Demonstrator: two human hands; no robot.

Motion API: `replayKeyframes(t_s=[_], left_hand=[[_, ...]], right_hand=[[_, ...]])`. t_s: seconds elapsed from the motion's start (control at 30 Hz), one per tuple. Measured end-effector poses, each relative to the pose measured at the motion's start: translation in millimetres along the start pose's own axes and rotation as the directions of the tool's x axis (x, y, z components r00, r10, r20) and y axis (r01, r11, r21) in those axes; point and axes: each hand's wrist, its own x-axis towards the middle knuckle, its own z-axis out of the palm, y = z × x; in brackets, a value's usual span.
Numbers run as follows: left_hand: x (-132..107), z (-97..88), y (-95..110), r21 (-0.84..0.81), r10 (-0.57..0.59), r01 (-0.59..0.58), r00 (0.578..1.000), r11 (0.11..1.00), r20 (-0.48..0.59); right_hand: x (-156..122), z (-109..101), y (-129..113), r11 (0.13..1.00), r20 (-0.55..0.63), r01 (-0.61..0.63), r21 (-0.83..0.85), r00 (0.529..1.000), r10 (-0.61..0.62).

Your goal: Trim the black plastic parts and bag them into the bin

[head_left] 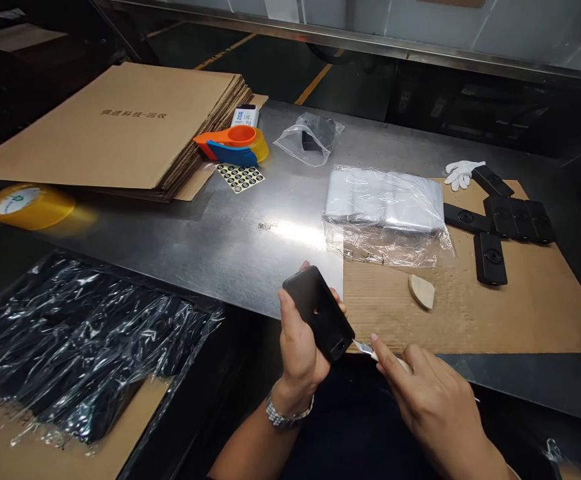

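Note:
My left hand, with a metal watch band at the wrist, is wrapped round a black plastic casing. The casing is tilted and shows its hollow-looking face with a small hole and a rectangular slot near the lower end. In my right hand is a knife with a pale handle. Its blade tip is at the casing's lower right corner. My right index finger lies stretched along the handle. Several similar black plastic parts lie on the cardboard sheet to the right.
A wedge-shaped wooden piece and a stack of clear plastic bags lie on the cardboard. A white glove is behind. An orange tape dispenser, stickers and stacked cardboard stand left. Black wrapped goods fill a lower-left box.

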Motion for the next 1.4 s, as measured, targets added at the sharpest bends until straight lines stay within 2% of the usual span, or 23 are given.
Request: replayKeyframes(t_s=[0.23, 0.4, 0.53, 0.7, 0.8, 0.87, 0.9, 0.93, 1.0, 1.03, 1.07, 1.1, 1.13, 1.17, 1.2, 1.23, 1.27, 1.33, 1.37, 1.4], left_hand=[[2, -1.7, 4, 0.014, -0.116, 0.116, 0.993, 0.993, 0.032], [3, -3.4, 5, 0.066, -0.168, 0.165, 0.985, 0.984, 0.045], [4, -4.8, 4, 0.096, -0.201, 0.195, 0.978, 0.976, 0.052], [5, -4.5, 4, 0.143, -0.191, 0.182, 0.98, 0.973, 0.056], [3, -5.5, 2, 0.172, -0.15, 0.134, 0.985, 0.976, 0.086], [1, -6.6, 1, 0.178, -0.111, 0.088, 0.986, 0.98, 0.121], [1, -7.2, 0, 0.177, -0.091, 0.065, 0.986, 0.982, 0.142], [0, -7.5, 0, 0.173, -0.073, 0.044, 0.984, 0.984, 0.164], [1, -7.3, 0, 0.146, -0.051, 0.021, 0.978, 0.989, 0.204], [1, -6.7, 1, 0.122, -0.051, 0.025, 0.974, 0.992, 0.219], [3, -5.9, 2, 0.093, -0.062, 0.041, 0.971, 0.995, 0.229], [5, -4.9, 2, 0.062, -0.085, 0.072, 0.969, 0.995, 0.231], [7, -3.9, 3, 0.035, -0.123, 0.118, 0.967, 0.992, 0.223], [9, -3.0, 4, 0.016, -0.175, 0.175, 0.963, 0.984, 0.206], [12, -2.5, 4, 0.007, -0.24, 0.243, 0.954, 0.97, 0.182], [14, -2.4, 4, 0.009, -0.316, 0.318, 0.937, 0.948, 0.151], [16, -2.7, 2, 0.017, -0.401, 0.403, 0.908, 0.915, 0.123], [19, -3.9, -2, 0.044, -0.585, 0.584, 0.804, 0.81, 0.106], [20, -4.5, -5, 0.061, -0.669, 0.666, 0.735, 0.743, 0.112], [20, -4.9, -8, 0.082, -0.737, 0.734, 0.664, 0.675, 0.125]], right_hand=[[4, -4, 10, 0.98, 0.009, 0.03, 0.195, 0.999, -0.033], [4, -3, 11, 0.97, 0.079, -0.008, 0.242, 0.997, -0.011], [3, 0, 11, 0.976, 0.123, -0.009, 0.217, 0.992, -0.018], [-1, 5, 9, 0.983, 0.151, -0.009, 0.181, 0.988, -0.019], [0, 6, 8, 0.948, 0.272, -0.118, 0.297, 0.962, 0.035], [2, 8, 8, 0.856, 0.398, -0.273, 0.439, 0.913, 0.087], [3, 10, 7, 0.769, 0.481, -0.374, 0.519, 0.871, 0.099], [4, 12, 6, 0.641, 0.578, -0.491, 0.59, 0.811, 0.09], [2, 18, 2, 0.285, 0.76, -0.72, 0.633, 0.648, -0.05], [1, 21, -1, 0.104, 0.803, -0.801, 0.59, 0.569, -0.178], [-2, 24, -4, -0.041, 0.803, -0.85, 0.526, 0.512, -0.306], [-4, 27, -6, -0.142, 0.775, -0.869, 0.475, 0.489, -0.401], [-6, 28, -8, -0.205, 0.74, -0.863, 0.461, 0.502, -0.447], [-7, 28, -8, -0.241, 0.718, -0.837, 0.491, 0.545, -0.432], [-6, 27, -8, -0.245, 0.709, -0.792, 0.559, 0.61, -0.355], [-5, 25, -6, -0.202, 0.693, -0.73, 0.653, 0.683, -0.229], [-2, 21, -3, -0.104, 0.651, -0.656, 0.748, 0.755, -0.081], [6, 14, 4, 0.185, 0.476, -0.495, 0.849, 0.868, 0.139], [10, 10, 8, 0.319, 0.378, -0.413, 0.853, 0.911, 0.166], [15, 7, 10, 0.424, 0.302, -0.334, 0.842, 0.942, 0.143]])
